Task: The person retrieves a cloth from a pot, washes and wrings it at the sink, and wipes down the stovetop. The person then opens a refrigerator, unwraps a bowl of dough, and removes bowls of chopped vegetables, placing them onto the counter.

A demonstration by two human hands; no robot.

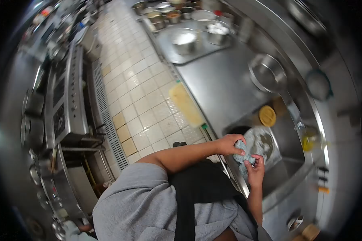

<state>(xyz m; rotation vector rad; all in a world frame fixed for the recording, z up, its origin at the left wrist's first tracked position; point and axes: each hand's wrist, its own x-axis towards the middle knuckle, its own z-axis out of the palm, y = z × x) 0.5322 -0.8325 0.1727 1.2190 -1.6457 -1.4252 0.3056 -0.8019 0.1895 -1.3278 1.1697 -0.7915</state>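
Both hands hold a crumpled pale blue-grey cloth (243, 157) over the near edge of the sink (283, 170). My left hand (231, 144) is closed around its upper part. Lower down, my right hand (256, 165) pinches the cloth between thumb and fingers. Just beyond the hands, cloudy, foamy water (269, 140) shows in the sink; what lies under it I cannot make out. A round yellow object (267, 115), perhaps a lid, sits at the sink's far left side.
A large steel bowl (267, 73) stands on the steel counter (213, 86). Farther along, a tray (177, 57) carries steel pots (184, 41). A yellow board (186, 105) hangs at the counter's side. A stove (64, 100) lines the left, across the tiled floor (142, 96).
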